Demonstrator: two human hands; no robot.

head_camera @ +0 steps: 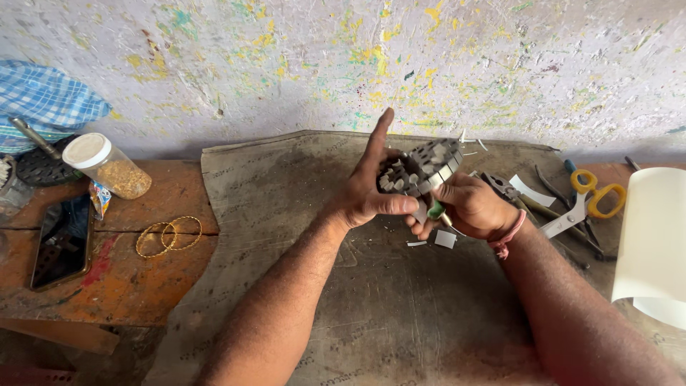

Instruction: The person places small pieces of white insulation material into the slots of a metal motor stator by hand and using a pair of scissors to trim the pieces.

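Observation:
My left hand (368, 187) holds a round dark metal part with slotted teeth (421, 168) up over the brown mat, index finger pointing upward. Pale strips sit in its slots. My right hand (468, 207) presses against the part from the right and grips a small green-handled tool (436, 211) at its lower edge. Small white scraps (444, 239) lie on the mat just beneath both hands.
Scissors with yellow handles (586, 202) and pliers (511, 193) lie right of my hands, beside a white sheet (654, 243). At left on an orange wooden board are two gold bangles (169, 235), a phone (63, 241), a lidded jar (108, 166) and a blue checked cloth (43, 100).

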